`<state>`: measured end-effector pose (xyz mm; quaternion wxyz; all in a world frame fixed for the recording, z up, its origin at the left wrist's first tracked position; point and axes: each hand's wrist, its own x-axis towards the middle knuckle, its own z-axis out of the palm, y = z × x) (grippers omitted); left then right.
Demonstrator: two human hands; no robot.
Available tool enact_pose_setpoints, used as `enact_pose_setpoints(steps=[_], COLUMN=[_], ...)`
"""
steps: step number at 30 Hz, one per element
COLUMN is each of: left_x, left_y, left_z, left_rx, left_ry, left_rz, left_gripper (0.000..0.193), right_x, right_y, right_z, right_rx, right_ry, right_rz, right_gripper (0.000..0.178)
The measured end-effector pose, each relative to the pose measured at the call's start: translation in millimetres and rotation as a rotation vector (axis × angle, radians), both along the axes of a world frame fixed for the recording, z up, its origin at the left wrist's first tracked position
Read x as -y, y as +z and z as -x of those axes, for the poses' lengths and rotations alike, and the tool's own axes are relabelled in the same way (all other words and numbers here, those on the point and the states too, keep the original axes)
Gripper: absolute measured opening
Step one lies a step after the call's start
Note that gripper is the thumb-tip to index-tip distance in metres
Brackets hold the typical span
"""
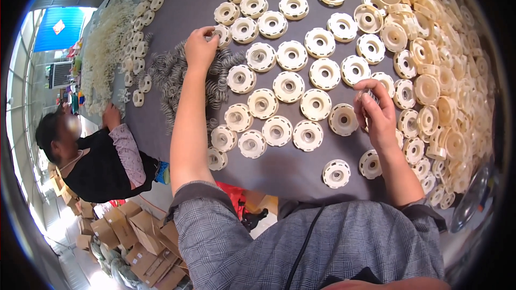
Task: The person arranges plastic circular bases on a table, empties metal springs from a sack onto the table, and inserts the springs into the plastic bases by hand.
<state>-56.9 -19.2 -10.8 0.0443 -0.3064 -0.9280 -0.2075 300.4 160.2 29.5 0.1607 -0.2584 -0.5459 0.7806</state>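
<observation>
My left hand (201,49) reaches far out past a heap of grey coil springs (180,78). Its thumb and fingertips are pinched together at the edge of a cream plastic disc (223,36); what they hold is too small to make out. Over the right part of the table, my right hand (378,113) is closed around metal coil springs (368,95), partly hidden by the fingers. Between both hands lie several round cream discs (292,55) with notched rims and centre holes. Some, such as the near disc (336,174), have a coil spring sitting in the middle.
A large pile of cream plastic rings (430,83) covers the right side of the grey table (279,174). At the left, a person (91,156) sits by a mound of small translucent parts (107,53) and a row of discs (141,48). Cardboard boxes (145,231) stand on the floor.
</observation>
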Motion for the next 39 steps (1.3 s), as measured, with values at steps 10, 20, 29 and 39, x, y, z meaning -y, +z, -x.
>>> enact_pose_setpoints(steps=[10, 20, 29, 39], left_x=[6, -4, -46, -42], left_y=[-6, 17, 77, 80], left_z=[-3, -42, -202, -258], left_rx=[0.155, -0.115, 0.521, 1.481], left_ry=[-0.021, -0.057, -0.735, -0.218], left_rz=[-0.354, -0.292, -0.243, -0.709], left_gripper=[0.022, 0.019, 0.028, 0.028], right_x=[-2, -1, 14, 22], right_y=[-4, 6, 20, 3], right_z=[7, 14, 35, 23], right_rx=[-0.032, -0.031, -0.039, -0.285], right_ry=[0.069, 0.12, 0.261, 0.02], right_rz=[0.057, 0.163, 0.244, -0.423], right_gripper=[0.02, 0.029, 0.035, 0.013])
